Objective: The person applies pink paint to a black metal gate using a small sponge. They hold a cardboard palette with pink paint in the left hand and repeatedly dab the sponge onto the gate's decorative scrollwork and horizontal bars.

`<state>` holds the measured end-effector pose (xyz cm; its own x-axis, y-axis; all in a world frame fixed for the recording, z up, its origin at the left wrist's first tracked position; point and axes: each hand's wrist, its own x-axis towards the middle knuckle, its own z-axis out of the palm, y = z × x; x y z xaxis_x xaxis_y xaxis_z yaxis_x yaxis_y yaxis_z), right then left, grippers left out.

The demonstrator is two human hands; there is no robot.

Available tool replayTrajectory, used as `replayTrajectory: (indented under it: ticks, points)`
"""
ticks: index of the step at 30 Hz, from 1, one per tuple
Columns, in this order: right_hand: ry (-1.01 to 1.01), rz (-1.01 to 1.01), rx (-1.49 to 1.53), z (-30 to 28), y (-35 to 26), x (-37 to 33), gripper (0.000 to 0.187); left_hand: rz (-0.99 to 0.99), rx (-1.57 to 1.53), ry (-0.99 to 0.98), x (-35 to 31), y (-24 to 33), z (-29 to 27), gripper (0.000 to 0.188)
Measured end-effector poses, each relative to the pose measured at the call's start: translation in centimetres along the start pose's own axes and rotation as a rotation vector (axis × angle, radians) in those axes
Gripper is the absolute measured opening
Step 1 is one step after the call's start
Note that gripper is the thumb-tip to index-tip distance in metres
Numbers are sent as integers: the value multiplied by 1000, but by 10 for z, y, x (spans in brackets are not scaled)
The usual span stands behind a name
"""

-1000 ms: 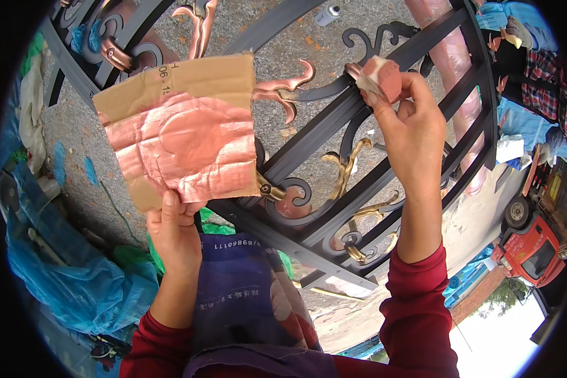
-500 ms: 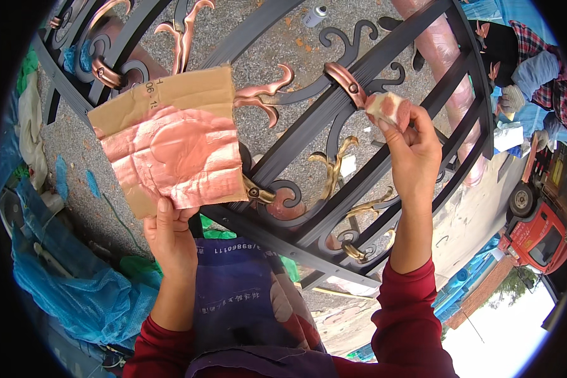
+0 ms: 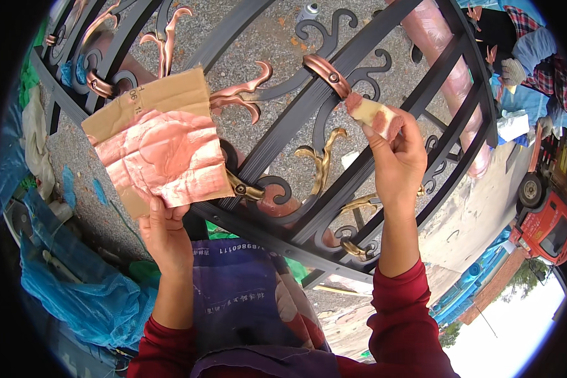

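**Sponge pressed to a copper collar, cardboard held beside the ironwork**

The small pale sponge with copper-pink stained ends (image 3: 377, 117) sits pinched between the thumb and fingertips of the right hand (image 3: 397, 160), which is closed firmly around it. The sponge's upper-left tip touches the copper-coloured metal collar with a rivet (image 3: 326, 71), just above and left of the grip, where that collar wraps a bar of the black wrought-iron gate with scrollwork (image 3: 277, 145).

The left hand (image 3: 165, 230) is closed on the lower edge of a creased brown cardboard sheet smeared with copper-pink paint (image 3: 160, 154), thumb on its front; the sheet rises above that grip, tilted, and covers part of the gate behind it. Just right of the sheet's lower corner a gold-toned leaf ornament (image 3: 242, 188) shows on the ironwork, and above the sheet's right edge lies a copper-painted leaf scroll (image 3: 242, 91).

Below both hands, between the red sleeves (image 3: 403, 315), hangs a purple apron (image 3: 246, 296). A crumpled blue plastic sheet (image 3: 75, 290) lies left of the left forearm. Well to the right of the right hand stands a red vehicle (image 3: 551, 227).
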<state>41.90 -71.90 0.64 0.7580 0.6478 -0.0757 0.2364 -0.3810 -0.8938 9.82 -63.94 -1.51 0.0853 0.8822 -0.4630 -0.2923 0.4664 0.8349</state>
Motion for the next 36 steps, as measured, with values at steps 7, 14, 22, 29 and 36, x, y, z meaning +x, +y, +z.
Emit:
replayTrajectory:
  ticks: [7,14,22,29,36]
  points:
    - [-17,98,-52,-2,4,-3,17,30,16,54,0,1,6,21]
    - [-107,-105,-206,6,-10,13,14,39,6,78,-1,1,15,20]
    - [-78,46,4,-8,1,22,19,29,19,65,0,-2,8,21]
    - [-155,9,78,-1,-17,43,22,48,7,109,-3,-4,11,20]
    - [-125,45,-47,-21,-16,36,24,39,-8,89,-3,-9,2,20]
